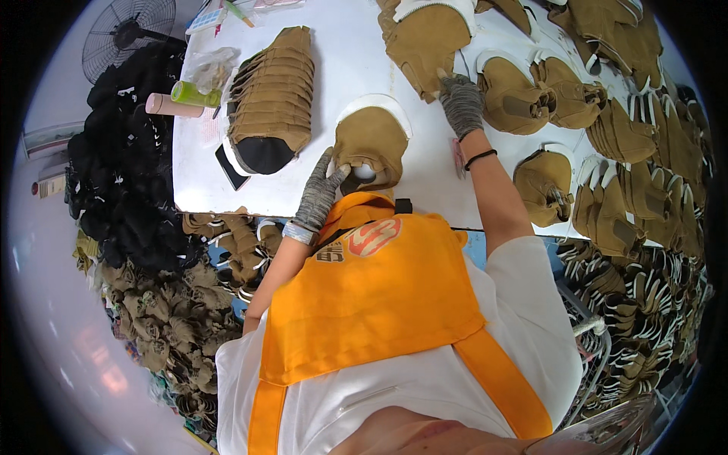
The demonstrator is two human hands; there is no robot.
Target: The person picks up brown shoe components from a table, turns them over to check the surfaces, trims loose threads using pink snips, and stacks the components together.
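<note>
A brown shoe upper with a white toe edge lies on the white table in front of me. My left hand, in a grey knit glove, grips its near left side, with the thumb at the opening. Farther off and to the right, my right hand, gloved the same way, has its fingers at the lower corner of another brown upper. That one also has a white edge and lies at the table's far side. The right fingertips are partly hidden, but they look closed on the corner.
Several brown uppers stand in rows on the right. A stack of overlapped uppers, a phone, a green roll and a pink cylinder are on the left. Dark piles and a fan are beyond the table.
</note>
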